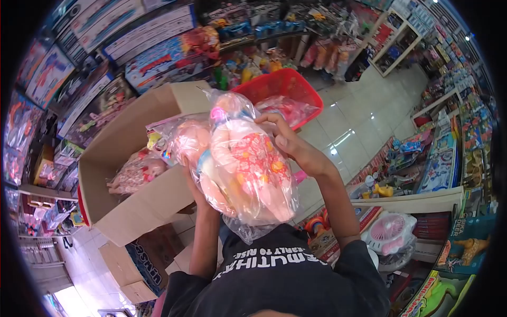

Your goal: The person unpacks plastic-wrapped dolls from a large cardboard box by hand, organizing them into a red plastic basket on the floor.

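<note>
1. Black T-shirt with white lettering fills the bottom edge, closest to the camera; both bare forearms rise from it.
2. Held up in front of the chest is a bagged doll: a pale pink plastic baby figure with a red floral dress, sealed in crinkled clear plastic that catches the light.
3. Right hand closes over the bag's upper right side, fingers curled into the plastic and thumb pressed on it, gripping firmly.
4. Left hand sits under the bag's lower left side (mostly hidden by plastic, so whether it grips or only props cannot be told).
5. Pressed against the doll's left side is a second bagged doll, similar in pink.
6. Behind them stands an open cardboard box holding more bagged dolls.
7. Beyond it, a red basket holds another bag.
8. Shop shelves of boxed toys surround a white tiled floor.
</note>
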`<state>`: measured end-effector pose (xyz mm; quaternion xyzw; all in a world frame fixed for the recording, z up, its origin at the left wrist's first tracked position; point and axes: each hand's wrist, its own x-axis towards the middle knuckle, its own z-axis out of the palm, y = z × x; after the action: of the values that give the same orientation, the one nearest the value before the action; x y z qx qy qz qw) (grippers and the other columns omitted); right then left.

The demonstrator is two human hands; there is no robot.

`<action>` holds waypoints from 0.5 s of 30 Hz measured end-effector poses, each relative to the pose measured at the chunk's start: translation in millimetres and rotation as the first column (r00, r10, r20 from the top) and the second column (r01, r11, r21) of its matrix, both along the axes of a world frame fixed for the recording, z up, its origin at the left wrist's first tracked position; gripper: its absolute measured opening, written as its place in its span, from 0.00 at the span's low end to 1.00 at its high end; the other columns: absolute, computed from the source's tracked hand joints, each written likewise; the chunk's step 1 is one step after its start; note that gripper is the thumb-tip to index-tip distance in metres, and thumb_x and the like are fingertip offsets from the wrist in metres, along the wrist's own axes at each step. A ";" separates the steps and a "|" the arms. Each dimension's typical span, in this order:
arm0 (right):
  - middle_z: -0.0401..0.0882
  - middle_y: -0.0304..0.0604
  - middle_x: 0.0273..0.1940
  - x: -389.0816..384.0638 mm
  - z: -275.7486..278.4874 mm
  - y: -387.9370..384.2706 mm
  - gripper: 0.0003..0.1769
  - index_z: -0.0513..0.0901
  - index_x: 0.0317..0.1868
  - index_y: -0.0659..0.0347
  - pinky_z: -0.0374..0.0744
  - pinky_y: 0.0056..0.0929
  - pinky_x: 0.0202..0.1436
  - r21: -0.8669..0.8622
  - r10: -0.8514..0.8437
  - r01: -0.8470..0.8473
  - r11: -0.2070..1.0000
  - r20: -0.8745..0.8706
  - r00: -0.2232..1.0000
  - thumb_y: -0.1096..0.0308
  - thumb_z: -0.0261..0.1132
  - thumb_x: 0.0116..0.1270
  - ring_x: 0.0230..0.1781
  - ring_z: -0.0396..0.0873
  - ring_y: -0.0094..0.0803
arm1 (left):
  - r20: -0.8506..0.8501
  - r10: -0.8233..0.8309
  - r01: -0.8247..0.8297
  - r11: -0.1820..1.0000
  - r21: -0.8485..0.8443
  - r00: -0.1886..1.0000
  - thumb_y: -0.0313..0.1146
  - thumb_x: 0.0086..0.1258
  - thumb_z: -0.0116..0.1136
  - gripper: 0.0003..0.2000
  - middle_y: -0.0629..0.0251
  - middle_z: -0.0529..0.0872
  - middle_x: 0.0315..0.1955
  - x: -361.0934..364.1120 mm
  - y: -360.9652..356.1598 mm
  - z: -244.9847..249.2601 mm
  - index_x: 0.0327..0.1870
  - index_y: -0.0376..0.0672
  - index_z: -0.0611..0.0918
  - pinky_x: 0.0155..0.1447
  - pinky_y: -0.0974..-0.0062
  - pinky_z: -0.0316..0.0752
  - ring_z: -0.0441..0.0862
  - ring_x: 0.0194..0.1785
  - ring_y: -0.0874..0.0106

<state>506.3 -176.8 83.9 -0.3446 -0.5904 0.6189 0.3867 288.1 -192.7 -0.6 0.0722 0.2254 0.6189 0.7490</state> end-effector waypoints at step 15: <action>0.66 0.47 0.62 155.2 -47.2 105.1 0.48 0.54 0.70 0.55 0.67 0.33 0.66 -0.047 0.008 -0.018 0.999 -0.206 0.979 0.62 0.72 0.54 0.65 0.65 0.35 | -0.286 0.283 -0.298 0.955 -0.008 0.915 0.54 0.75 0.41 0.28 0.56 0.76 0.57 120.2 40.1 -49.0 0.66 0.41 0.66 0.64 0.64 0.72 0.75 0.60 0.64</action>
<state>661.5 -71.7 36.7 -0.2842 -0.5342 0.6680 0.4331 408.3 -152.6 -49.6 0.1060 0.3538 0.7004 0.6107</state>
